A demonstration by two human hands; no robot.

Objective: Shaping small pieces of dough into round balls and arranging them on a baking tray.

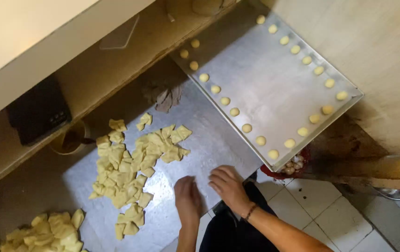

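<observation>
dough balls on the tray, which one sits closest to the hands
The dough ball at the tray's lower corner, where its two rows meet, lies nearest the right hand. The other balls run up and away along the tray's edges.

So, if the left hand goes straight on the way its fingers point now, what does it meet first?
The left hand points up over the bare metal sheet. It would probably first meet the near edge of the dough pieces, though depth is unclear.

We count twenty-one dough balls [234, 112] on one metal tray [274, 88], upper right; two heaps of cut dough pieces [132, 163] at left; two hands, low centre.
</observation>
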